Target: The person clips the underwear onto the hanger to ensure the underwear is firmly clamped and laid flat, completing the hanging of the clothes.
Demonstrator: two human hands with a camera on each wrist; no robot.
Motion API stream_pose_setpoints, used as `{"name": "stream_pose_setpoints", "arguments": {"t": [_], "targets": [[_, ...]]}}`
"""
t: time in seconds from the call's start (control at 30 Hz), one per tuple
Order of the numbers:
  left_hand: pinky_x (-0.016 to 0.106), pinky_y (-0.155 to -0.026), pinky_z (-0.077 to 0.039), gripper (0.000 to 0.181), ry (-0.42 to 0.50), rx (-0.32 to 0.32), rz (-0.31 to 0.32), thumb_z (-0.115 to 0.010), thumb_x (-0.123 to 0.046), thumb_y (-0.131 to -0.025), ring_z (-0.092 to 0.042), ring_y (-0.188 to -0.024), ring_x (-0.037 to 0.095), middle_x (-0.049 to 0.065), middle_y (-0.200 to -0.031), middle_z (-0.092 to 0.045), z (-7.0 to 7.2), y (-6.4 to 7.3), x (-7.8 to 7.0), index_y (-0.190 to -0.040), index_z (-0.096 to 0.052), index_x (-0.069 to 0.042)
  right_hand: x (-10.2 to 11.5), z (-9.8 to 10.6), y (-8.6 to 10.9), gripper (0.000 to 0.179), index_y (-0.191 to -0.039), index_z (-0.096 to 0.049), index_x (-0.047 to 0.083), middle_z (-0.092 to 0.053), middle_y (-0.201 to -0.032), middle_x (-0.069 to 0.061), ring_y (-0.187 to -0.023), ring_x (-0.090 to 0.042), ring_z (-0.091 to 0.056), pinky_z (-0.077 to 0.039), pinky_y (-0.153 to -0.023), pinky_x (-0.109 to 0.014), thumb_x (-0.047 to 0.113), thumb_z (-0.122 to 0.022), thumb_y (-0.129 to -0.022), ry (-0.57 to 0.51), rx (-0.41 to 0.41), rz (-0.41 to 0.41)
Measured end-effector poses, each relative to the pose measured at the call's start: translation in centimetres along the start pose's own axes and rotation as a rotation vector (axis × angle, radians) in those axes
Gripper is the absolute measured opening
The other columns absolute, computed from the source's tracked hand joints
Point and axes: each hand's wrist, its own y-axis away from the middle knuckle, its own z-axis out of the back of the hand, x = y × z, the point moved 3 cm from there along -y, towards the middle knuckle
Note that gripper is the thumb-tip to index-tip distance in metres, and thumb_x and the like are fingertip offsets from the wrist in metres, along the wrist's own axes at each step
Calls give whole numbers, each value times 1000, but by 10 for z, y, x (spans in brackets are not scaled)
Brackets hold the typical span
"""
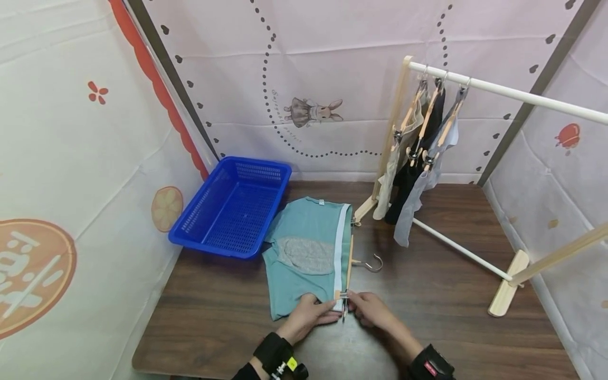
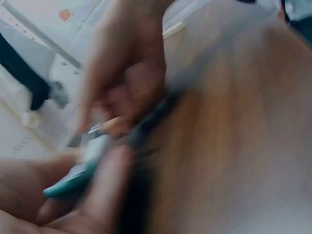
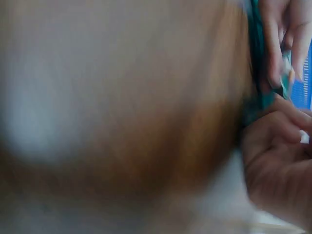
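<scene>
Teal shorts (image 1: 304,295) with a grey patch and a white waistband (image 1: 341,237) lie flat on the table. Along the waistband lies a wooden clip hanger (image 1: 350,258), its metal hook pointing right. My left hand (image 1: 309,316) pinches the near corner of the waistband between thumb and fingers; the teal edge also shows in the left wrist view, at the left hand (image 2: 105,190). Opposite it, my right hand (image 1: 372,310) pinches the hanger's near clip (image 1: 343,295) at that corner. Both wrist views are blurred, and the fingers partly hide the clip.
A blue plastic basket (image 1: 176,235) stands left of the shorts. At the back right a wooden rack with a white rail (image 1: 513,95) bears three hung garments, grey-beige, black (image 1: 404,184) and light blue (image 1: 413,206). Printed fabric walls enclose the brown table (image 1: 456,327).
</scene>
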Motion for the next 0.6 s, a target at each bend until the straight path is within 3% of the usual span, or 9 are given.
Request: {"name": "stream_pose_setpoints", "arguments": {"t": [0.1, 0.2, 0.3, 0.4, 0.5, 0.6], "targets": [[36, -78, -61, 27, -194, 123, 53, -56, -9, -104, -76, -85, 26, 26, -100, -72, 12, 8, -21, -109, -63, 17, 11, 14, 4, 55, -77, -66, 9, -58, -67, 1, -58, -12, -53, -46, -58, -33, 48, -43, -107, 401, -67, 79], [36, -72, -62, 32, -336, 174, 27, -51, -11, -106, -75, -74, 22, 25, -94, -74, 23, 12, -48, -115, -65, 16, 24, 34, 1, 51, -72, -63, 13, -59, -67, 0, -62, -16, -56, -48, -64, -39, 46, -45, -107, 594, -138, 116], [36, -71, -62, 32, -412, 136, -59, -49, -11, -106, -74, -73, 20, 20, -93, -73, 28, 3, -77, -119, -63, 15, 38, 59, -14, 44, -78, -64, 11, -59, -70, -3, -65, -19, -57, -49, -64, -42, 39, -48, -107, 600, -253, 138], [38, -73, -62, 30, -482, 67, -153, -49, -11, -106, -73, -76, 21, 17, -96, -72, 24, -18, -103, -121, -62, 13, 49, 82, -40, 37, -88, -64, 6, -59, -74, -6, -66, -22, -56, -47, -61, -39, 33, -48, -108, 508, -350, 141], [40, -78, -61, 27, -566, 0, -253, -50, -5, -105, -71, -83, 24, 17, -103, -71, 14, -50, -125, -123, -63, 10, 57, 97, -71, 31, -96, -62, 1, -59, -77, -10, -68, -24, -55, -46, -63, -39, 28, -50, -107, 392, -432, 135], [39, -84, -58, 28, -707, -94, -368, -52, 0, -101, -69, -95, 26, 17, -113, -69, 2, -88, -145, -125, -64, 5, 63, 104, -100, 31, -102, -64, -3, -62, -83, -14, -75, -28, -59, -48, -69, -41, 25, -52, -105, 287, -514, 147]]}}
